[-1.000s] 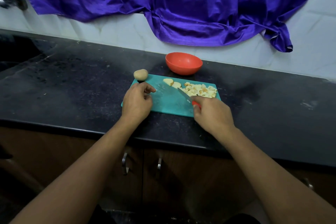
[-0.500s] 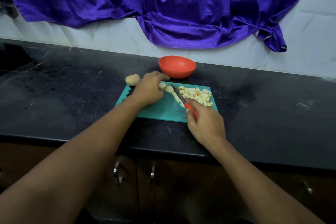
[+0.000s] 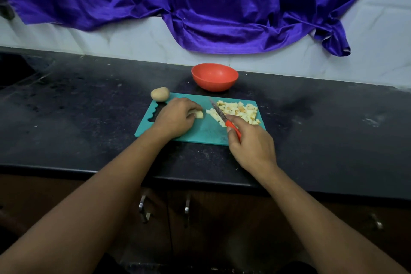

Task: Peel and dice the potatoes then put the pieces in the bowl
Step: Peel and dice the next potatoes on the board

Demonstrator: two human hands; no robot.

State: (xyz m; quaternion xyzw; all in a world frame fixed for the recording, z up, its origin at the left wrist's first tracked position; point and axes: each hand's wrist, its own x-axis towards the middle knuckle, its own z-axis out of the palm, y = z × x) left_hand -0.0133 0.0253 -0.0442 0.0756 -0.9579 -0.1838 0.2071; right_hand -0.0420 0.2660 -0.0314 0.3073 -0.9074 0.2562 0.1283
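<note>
Nearest, under the table's front edge, are dark cabinet doors (image 3: 200, 224) with two metal handles (image 3: 143, 208) side by side. Both bare forearms reach over them and across the black table (image 3: 77, 118).

A teal cutting board (image 3: 200, 134) lies on the table just past the near strip of bare top. It has a wavy grip slot at its left end.

The right hand (image 3: 251, 147) sits at the board's near right corner. Its fingers are curled round the red handle of a knife (image 3: 233, 128), and the index finger lies along the top of the handle. The blade slants up and to the left, and its tip points toward the far edge of the board. It lies against the left side of a heap of diced potato (image 3: 239, 111) that fills the board's far right part.

The left hand (image 3: 175, 118) rests palm down on the left half of the board. Its fingers are bent together over a pale peeled potato piece (image 3: 199, 114) and pin it to the board. The piece shows at the fingertips, well short of the blade.

A whole potato (image 3: 160, 94) with its skin on sits at the board's far left corner. I cannot tell whether it rests on the board or the table.

Farther back, a red bowl (image 3: 214, 77) stands on the table just beyond the board's far edge, apart from it.

Behind the table rises a white wall (image 3: 133, 40). A purple cloth (image 3: 200, 6) hangs in folds over its upper part.
</note>
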